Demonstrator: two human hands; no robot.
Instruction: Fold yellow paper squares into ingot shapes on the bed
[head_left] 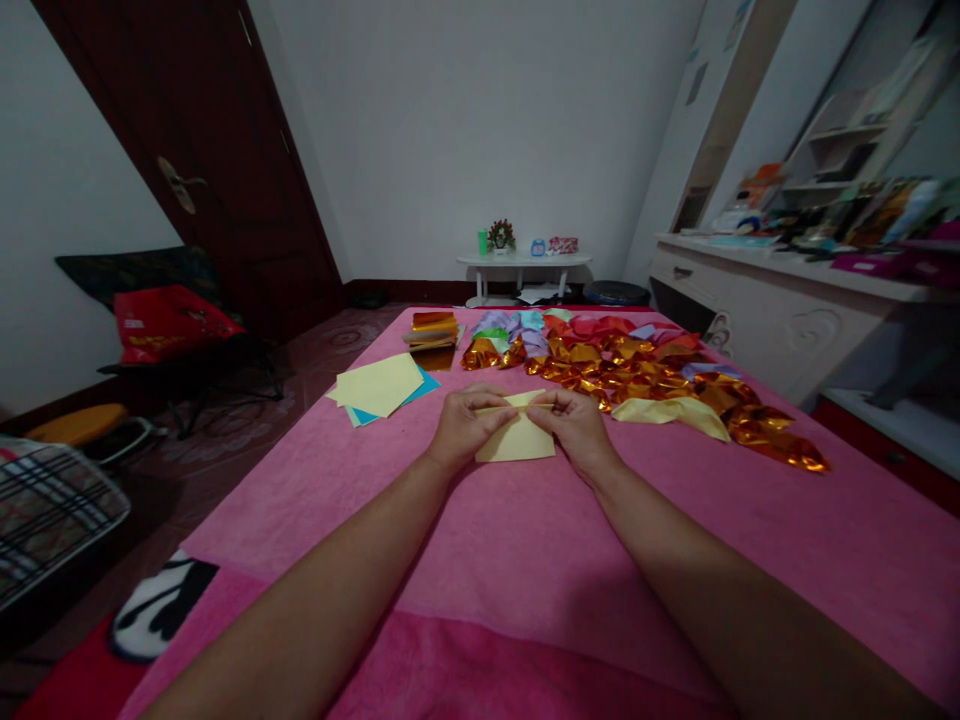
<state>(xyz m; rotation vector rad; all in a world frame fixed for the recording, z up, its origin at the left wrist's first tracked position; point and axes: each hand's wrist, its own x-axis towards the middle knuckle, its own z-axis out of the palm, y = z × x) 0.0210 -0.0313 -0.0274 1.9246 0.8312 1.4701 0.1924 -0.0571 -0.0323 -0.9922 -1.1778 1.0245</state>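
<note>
A pale yellow paper sheet [520, 439] lies on the pink blanket [525, 540] in front of me, its far edge folded over. My left hand [466, 425] pinches that folded edge on the left, fingers closed. My right hand [574, 422] pinches it on the right in the same way. Both forearms stretch out over the blanket toward the sheet.
Loose yellow and blue sheets [381, 386] lie to the left, a stack of foil paper [433, 332] behind them. A heap of folded gold, red and pastel pieces [637, 375] spreads to the right. A dresser [780, 300] stands right, a small white table [523, 262] at the wall.
</note>
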